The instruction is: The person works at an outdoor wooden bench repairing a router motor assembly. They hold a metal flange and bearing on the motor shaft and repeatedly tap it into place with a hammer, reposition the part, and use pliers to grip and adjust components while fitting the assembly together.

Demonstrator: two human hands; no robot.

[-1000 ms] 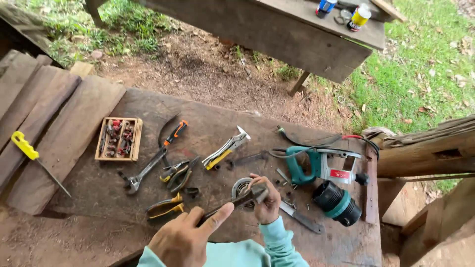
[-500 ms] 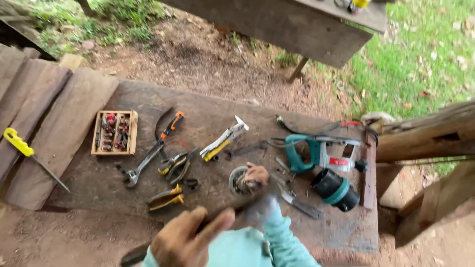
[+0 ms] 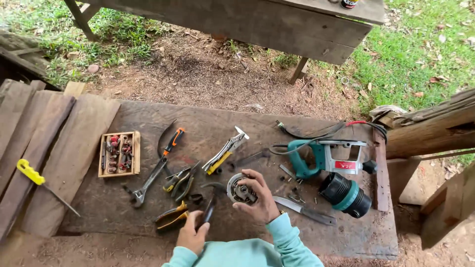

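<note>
1. Workbench (image 3: pixel 123 217) of weathered wood is seen from above, filling the middle of the frame, with dirt and grass beyond it at the top.
2. A round metal motor part (image 3: pixel 240 189) is grasped by the right hand (image 3: pixel 257 198) just below the centre of the frame, with the fingers curled around its rim.
3. A dark-handled tool (image 3: pixel 209 211) is gripped by the left hand (image 3: pixel 193 235) at the lower centre; its tip is pointed up toward the round part, and whether the two touch cannot be told.
4. Light teal sleeves (image 3: pixel 277 242) are seen at the bottom edge.
5. A teal and grey power tool (image 3: pixel 326 160) is laid on its side to the right of centre, its black cable running up and right.
6. A black and teal cylindrical housing (image 3: pixel 346 195) is set just below the power tool.
7. A knife (image 3: pixel 304 211) is laid beside the right wrist.
8. Locking pliers (image 3: pixel 227 148) are placed above the round part.
9. An adjustable wrench (image 3: pixel 148 180) with an orange and black grip is laid diagonally to the left of centre.
10. Yellow-handled pliers (image 3: pixel 170 217) are found beside the left hand.
11. A small wooden box (image 3: pixel 118 153) of bits is set at the left of the bench.
12. A yellow-handled screwdriver (image 3: pixel 42 183) is laid on the planks at the far left.
</note>
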